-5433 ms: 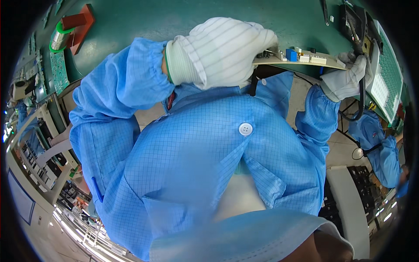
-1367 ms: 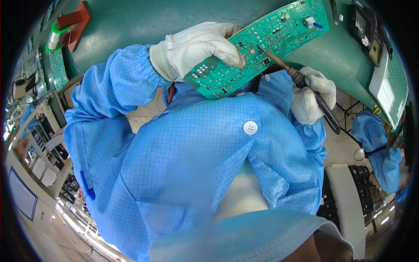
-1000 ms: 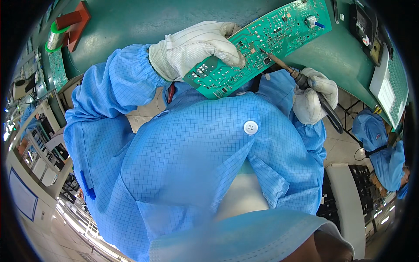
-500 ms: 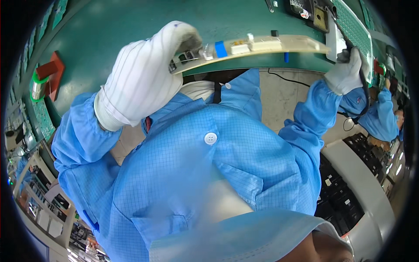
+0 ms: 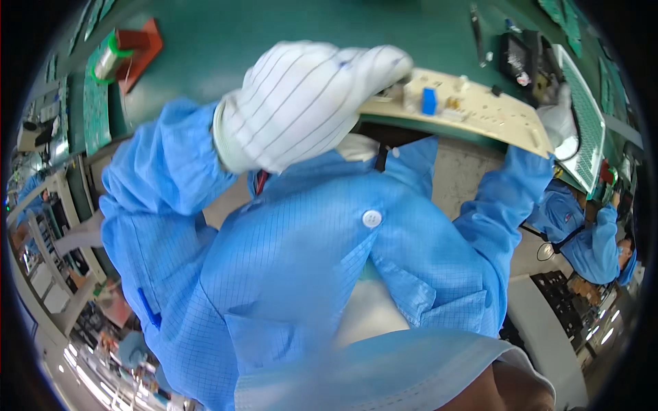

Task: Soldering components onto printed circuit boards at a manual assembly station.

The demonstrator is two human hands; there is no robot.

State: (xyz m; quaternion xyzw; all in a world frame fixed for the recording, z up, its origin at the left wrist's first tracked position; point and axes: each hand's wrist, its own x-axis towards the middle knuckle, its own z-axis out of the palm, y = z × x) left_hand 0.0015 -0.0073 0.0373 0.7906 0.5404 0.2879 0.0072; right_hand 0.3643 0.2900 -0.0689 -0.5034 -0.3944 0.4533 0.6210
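Observation:
My left hand, in a white striped glove, is closed on the left end of a cream circuit board. The board is tilted, its component side showing a blue block, white connectors and small parts. My gloved right hand is blurred beyond the board's right end, at a dark soldering iron stand. Its fingers appear closed round the handle of a soldering iron, mostly hidden, with a black cable hanging beside the hand.
A solder wire spool sits on a red holder at the left of the green bench. Tweezers lie at the far right. Beside the stand is a white-edged green tray. A co-worker sits at right.
The board has moved right, and its component face has turned more into view. My left hand went right with it. My right hand stays by the stand, now lower and partly behind the board.

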